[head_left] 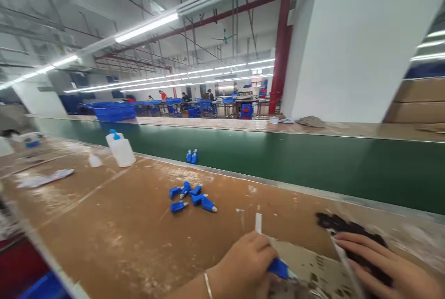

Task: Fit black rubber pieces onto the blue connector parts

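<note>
My left hand (248,259), with a thin bangle at the wrist, is closed round a blue piece (278,267) whose end shows at the right of the fingers. A white strip (258,223) sticks up beyond that hand. My right hand (385,264) lies with fingers stretched over a pile of black parts (351,227) and a pale edge beside them. Between the hands is a stained cardboard sheet (318,264). Several small blue pieces with white tips (196,197) lie in a loose group on the brown table (132,229).
Across the table's far side runs a green belt (295,155) carrying a few blue pieces (191,155). White bottles (123,151) and a cloth (45,178) are at the left. A blue basket (114,111) stands on the far ledge. People sit in the distance.
</note>
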Motion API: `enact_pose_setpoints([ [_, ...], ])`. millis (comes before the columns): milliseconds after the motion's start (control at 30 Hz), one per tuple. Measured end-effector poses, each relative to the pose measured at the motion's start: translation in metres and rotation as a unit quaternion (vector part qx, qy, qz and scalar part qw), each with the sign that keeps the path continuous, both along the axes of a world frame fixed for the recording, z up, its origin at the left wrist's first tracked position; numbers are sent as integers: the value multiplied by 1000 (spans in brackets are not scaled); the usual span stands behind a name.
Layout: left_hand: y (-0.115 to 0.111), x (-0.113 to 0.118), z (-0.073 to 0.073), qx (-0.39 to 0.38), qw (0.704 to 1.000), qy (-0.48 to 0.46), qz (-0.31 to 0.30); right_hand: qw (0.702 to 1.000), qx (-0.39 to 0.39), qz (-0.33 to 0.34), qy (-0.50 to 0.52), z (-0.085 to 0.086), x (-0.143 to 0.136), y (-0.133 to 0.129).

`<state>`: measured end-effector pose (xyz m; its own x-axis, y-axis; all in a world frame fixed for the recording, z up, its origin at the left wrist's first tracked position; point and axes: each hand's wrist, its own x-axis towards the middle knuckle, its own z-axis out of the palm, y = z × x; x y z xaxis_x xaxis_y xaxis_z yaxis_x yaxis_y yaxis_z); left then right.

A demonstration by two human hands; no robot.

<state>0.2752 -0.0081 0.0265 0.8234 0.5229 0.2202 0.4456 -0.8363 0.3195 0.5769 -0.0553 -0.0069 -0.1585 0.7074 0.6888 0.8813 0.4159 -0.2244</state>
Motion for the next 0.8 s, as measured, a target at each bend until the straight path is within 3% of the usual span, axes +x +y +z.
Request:
enact_pose_setpoints([
  [67, -6, -5, 14, -153, 980, -122, 47, 998, -27, 54, -35, 24, -5, -18],
  [200, -11, -8, 23, -364, 902, -207, 99, 983, -85, 161, -26, 60, -42, -38],
  [333, -11, -1, 14, -536, 792, -288, 57, 970, -103, 218, -31, 64, -63, -46],
  [400, -10, 2, 11, -575, 761, -299, 39, 964, -113, 238, -26, 56, -64, -46],
  [600, -12, 1, 15, -587, 750, -300, 49, 960, -136, 245, 12, 35, -63, -43],
  [800, -13, 1, 18, -585, 751, -304, 34, 958, -158, 238, 1, 48, -67, -45],
])
